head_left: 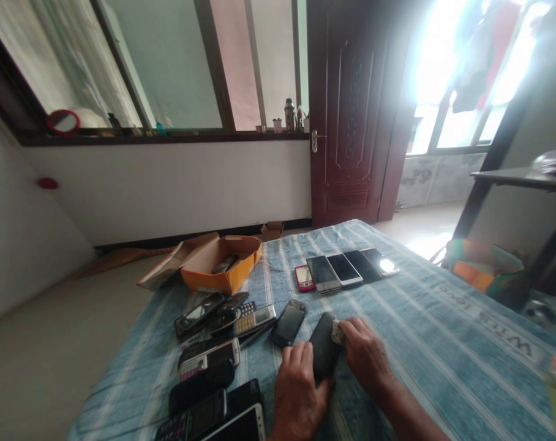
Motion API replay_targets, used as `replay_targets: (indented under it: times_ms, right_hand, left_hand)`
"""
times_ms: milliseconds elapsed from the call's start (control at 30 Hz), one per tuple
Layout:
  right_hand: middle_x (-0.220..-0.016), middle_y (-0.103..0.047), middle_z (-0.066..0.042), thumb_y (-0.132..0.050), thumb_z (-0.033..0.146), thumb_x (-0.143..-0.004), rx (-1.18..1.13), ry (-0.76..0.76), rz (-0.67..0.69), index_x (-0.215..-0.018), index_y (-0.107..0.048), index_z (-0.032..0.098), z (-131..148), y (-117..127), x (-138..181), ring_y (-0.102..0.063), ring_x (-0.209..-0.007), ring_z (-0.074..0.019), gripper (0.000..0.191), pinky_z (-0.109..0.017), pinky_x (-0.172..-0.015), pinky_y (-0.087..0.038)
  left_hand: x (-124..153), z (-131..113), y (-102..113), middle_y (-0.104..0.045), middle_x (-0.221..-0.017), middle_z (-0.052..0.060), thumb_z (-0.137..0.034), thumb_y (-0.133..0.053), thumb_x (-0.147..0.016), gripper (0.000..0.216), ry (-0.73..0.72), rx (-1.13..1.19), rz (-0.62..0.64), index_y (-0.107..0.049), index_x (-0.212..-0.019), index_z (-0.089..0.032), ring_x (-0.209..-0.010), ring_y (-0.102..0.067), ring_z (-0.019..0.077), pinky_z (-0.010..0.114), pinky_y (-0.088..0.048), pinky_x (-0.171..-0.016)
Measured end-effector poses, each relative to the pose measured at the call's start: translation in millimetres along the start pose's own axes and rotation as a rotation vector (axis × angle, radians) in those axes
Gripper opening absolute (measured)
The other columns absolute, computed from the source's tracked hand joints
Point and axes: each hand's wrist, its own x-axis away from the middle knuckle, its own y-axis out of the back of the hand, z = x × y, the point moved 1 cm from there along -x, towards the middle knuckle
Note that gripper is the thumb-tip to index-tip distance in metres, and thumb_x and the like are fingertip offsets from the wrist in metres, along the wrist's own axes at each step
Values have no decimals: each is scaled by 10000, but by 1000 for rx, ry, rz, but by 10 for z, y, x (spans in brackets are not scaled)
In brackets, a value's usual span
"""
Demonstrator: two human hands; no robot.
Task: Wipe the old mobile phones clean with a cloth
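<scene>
A dark smartphone lies between my hands on the blue striped bed cover. My left hand grips its left and lower edge, thumb along the near end. Pinched in the fingers of my right hand is a small pale crumpled wipe, pressed against the phone's upper right corner. Just left of that phone rests another black phone. Beyond my hands, a row of phones includes a small red one, a grey one and a white-framed one.
To the left are several old keypad phones, among them a gold one and a silver slider. An orange box with its lid open holds a dark phone. Behind the bed stand a brown door and a white wall.
</scene>
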Motion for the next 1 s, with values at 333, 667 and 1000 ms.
replay_targets:
  times_ms: [333,667,1000]
  right_hand:
    - [-819,-629,-28,-450,12,-839,82,-55,27,-827,-635,207,15,26,-18,-554,-768,-172,269,-242,-674,-352]
    - [-791,-619,-32,-467,12,-835,90,-48,-50,-851,-656,199,-43,36,-27,-539,-760,-171,267,-243,-674,-340]
    - [-769,-592,-28,-472,38,-837,28,110,-49,-838,-635,198,111,32,27,-501,-733,-167,228,-256,-653,-332]
  left_hand:
    - [-4,9,3,-657,-1165,121,-169,-675,-682,444,-21,-7,-22,-654,-1122,-119,-1077,-578,288,409,-484,-975]
    - [-11,23,-10,-645,-1205,135,-194,-672,-705,498,-16,-24,-4,-631,-1190,-88,-1120,-566,291,404,-464,-1016]
    - [-8,52,-34,-646,-1199,125,-246,-640,-733,461,-63,-18,-27,-624,-1177,-121,-1100,-569,291,410,-474,-985]
